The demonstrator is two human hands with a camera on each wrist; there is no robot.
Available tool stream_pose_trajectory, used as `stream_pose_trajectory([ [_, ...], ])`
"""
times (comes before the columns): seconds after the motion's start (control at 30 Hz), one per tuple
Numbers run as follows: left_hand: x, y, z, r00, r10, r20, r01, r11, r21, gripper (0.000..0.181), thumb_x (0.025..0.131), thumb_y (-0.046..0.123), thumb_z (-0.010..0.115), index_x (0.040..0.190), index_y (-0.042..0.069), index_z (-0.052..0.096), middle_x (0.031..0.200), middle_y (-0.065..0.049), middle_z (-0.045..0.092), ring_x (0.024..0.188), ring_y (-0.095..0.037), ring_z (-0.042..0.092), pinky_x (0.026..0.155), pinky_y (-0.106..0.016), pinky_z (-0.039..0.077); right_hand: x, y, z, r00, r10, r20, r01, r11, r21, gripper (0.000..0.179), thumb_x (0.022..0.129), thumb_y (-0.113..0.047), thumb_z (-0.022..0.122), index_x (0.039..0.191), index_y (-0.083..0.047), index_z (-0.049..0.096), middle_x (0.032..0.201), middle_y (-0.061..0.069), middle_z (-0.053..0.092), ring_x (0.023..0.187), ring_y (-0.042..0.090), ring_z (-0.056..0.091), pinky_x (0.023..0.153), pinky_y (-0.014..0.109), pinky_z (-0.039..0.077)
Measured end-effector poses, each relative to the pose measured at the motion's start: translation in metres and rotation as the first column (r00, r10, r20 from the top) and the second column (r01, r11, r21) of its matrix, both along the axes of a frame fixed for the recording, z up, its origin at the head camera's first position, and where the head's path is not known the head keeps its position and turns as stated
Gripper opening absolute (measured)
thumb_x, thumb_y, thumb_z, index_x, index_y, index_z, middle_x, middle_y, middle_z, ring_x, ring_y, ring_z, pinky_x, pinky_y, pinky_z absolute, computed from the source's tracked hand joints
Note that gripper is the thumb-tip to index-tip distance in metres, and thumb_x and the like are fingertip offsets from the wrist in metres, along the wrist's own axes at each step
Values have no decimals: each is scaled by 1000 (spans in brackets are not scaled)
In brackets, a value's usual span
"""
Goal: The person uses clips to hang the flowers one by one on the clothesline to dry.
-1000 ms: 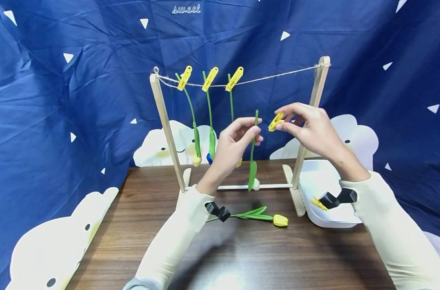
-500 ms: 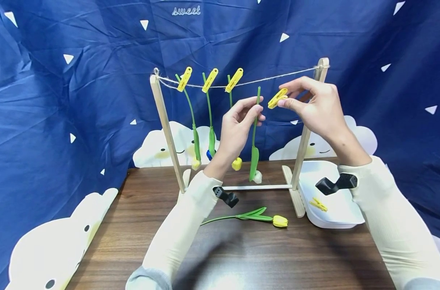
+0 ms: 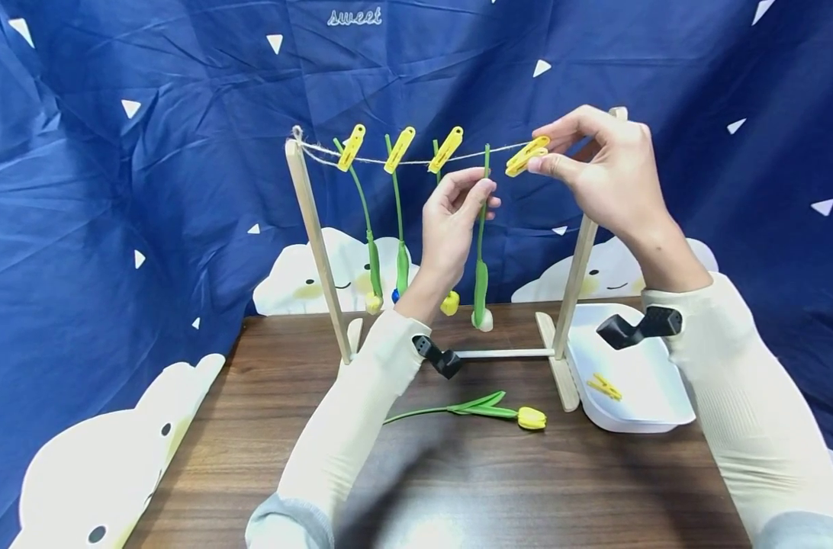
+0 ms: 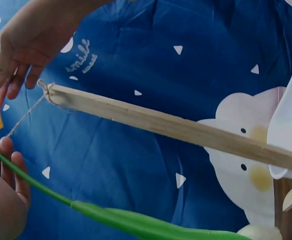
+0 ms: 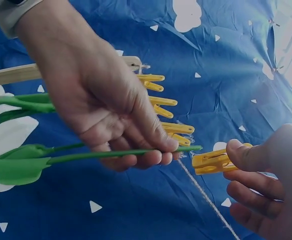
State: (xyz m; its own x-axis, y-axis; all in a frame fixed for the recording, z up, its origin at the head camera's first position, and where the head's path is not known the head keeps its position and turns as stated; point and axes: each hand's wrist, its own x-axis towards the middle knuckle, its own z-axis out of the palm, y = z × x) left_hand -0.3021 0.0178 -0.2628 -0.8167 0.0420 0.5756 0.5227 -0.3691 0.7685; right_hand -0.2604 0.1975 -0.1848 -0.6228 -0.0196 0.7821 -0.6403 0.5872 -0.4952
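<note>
My left hand (image 3: pixel 451 221) pinches the green stem of a white artificial tulip (image 3: pixel 481 290), which hangs bloom down with its stem tip up at the twine (image 3: pixel 506 149). Just right of that tip, my right hand (image 3: pixel 605 168) pinches a yellow clothespin (image 3: pixel 526 156) between thumb and fingers. In the right wrist view the clothespin (image 5: pixel 213 162) points at the stem end, apart from it. Farther left, yellow clothespins (image 3: pixel 399 150) hold several tulips upside down on the twine, with yellow and blue blooms. The left hand and forearm partly hide one of them.
The twine runs between two wooden posts (image 3: pixel 312 236) joined low by a white rod (image 3: pixel 506 353). A yellow tulip (image 3: pixel 530 418) lies on the brown table (image 3: pixel 512 488). At right, a white tub (image 3: pixel 639 415) holds yellow clothespins (image 3: pixel 605 386). Behind hangs a blue cloth (image 3: pixel 183 91).
Both hands have risen, bringing the white tulip's stem tip and the clothespin up to the twine's height. The clothespin stays to the right of the stem.
</note>
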Motion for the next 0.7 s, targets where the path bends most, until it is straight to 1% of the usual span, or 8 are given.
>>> stream_pose_trajectory([
  [0.07,0,4,2,999,-3,34,1,998,64,14,105,4,65,118,-1,65,99,-6,72,80,-7,71,76,-23,62,-1,-2,4,1000,1,-7,-1,1000,5,23,86,-11,90,107,-5,81,94,-30,73,76,-6,60,73,13,45],
  [0.13,0,8,4,998,-7,61,0,992,124,9,104,2,66,113,1,64,96,-1,72,79,-8,71,74,-20,61,-4,-3,8,1000,6,3,-6,1000,2,23,87,-11,90,107,-4,80,96,-26,75,74,-4,62,73,13,45],
  [0.17,0,10,4,997,-7,73,-4,989,148,7,104,2,66,111,2,64,94,1,72,78,-8,70,73,-19,61,-5,-4,9,1000,10,12,-10,1000,0,22,88,-12,89,106,-4,80,98,-25,75,76,-4,63,70,13,48],
  [0.23,-1,12,5,996,-6,86,-9,984,178,7,104,2,67,110,0,66,92,3,71,78,-8,70,74,-18,61,-8,-6,11,1000,20,20,-20,1000,-10,21,88,-11,89,105,-2,80,98,-24,76,80,-3,66,69,12,50],
  [0.37,-3,15,5,996,26,89,-41,983,177,14,102,0,68,115,-6,68,95,0,72,83,-8,70,77,-19,60,-14,-7,14,999,15,28,-15,1000,-20,19,89,-11,88,102,0,78,99,-20,78,81,-3,66,70,12,50],
  [0.5,-4,17,5,993,39,108,-58,982,182,18,102,-1,68,118,-7,69,105,-10,76,88,-9,71,80,-20,60,-21,-7,17,1000,-8,27,8,1000,-18,18,90,-12,87,101,0,79,98,-16,79,81,-3,64,69,15,48],
  [0.6,-4,20,6,991,28,132,-55,976,210,16,102,-2,67,118,-6,70,104,-9,76,89,-10,72,79,-21,59,-26,-7,19,999,-13,36,15,999,-30,13,91,-11,86,98,-2,79,96,-18,78,79,-1,64,66,18,46],
  [0.7,-4,23,7,988,23,152,-60,968,243,10,102,-3,67,112,-2,70,101,-5,77,89,-10,72,78,-20,59,-31,-7,20,998,-5,63,8,999,-46,8,91,-10,85,95,-5,80,92,-23,76,78,0,63,64,19,43],
])
